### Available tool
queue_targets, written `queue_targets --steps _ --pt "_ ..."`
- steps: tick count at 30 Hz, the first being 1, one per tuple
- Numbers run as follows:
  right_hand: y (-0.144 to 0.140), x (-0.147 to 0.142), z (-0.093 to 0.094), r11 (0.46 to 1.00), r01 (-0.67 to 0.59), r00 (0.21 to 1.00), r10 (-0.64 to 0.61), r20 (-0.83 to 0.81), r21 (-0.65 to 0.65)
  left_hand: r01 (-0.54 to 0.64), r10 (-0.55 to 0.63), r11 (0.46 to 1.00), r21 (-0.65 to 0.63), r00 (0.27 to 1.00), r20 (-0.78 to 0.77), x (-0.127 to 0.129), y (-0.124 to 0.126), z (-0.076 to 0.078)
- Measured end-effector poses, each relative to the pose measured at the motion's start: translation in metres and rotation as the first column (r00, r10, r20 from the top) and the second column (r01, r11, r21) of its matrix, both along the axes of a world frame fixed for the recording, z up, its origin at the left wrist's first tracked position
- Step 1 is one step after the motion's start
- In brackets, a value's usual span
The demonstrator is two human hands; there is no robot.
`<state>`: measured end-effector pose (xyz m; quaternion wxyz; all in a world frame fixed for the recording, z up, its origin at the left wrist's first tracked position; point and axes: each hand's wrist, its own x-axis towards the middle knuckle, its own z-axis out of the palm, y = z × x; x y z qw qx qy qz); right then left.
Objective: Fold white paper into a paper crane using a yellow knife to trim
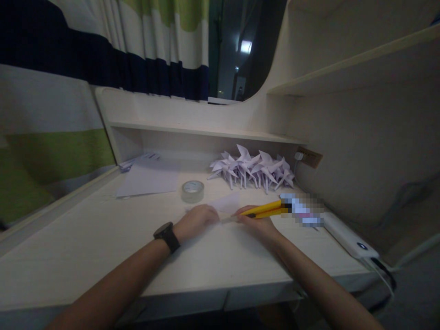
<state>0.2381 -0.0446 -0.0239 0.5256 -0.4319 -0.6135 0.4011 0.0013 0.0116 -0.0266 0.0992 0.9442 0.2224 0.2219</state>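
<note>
A yellow utility knife (264, 209) is gripped in my right hand (256, 224), its thin blade out and pointing left towards my other hand. My left hand (197, 220), with a black watch on the wrist, rests on the desk with fingers closed at the edge of a small white piece of paper (227, 202). The blade lies close to the near edge of this paper; blur hides whether it touches. Just behind my left hand stands a roll of clear tape (192, 191).
Several white paper pinwheels (254, 167) lie bunched at the back right. White paper sheets (147, 176) are at the back left. A blurred-out item (302, 211) and a white power strip (350, 236) with cables line the right edge. A low shelf (206, 130) overhangs the back.
</note>
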Motion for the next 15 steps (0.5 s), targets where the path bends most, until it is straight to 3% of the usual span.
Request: queue_targets --steps 6,15 --pt "-0.003 0.000 0.002 0.999 -0.037 0.998 0.035 -0.046 -0.038 -0.106 0.109 0.993 0.053 0.991 -0.076 -0.007 0.001 0.005" --pt "-0.004 0.000 0.005 0.994 -0.059 0.995 0.051 -0.085 -0.089 -0.155 0.177 0.980 0.125 0.968 -0.181 -0.003 -0.010 0.011"
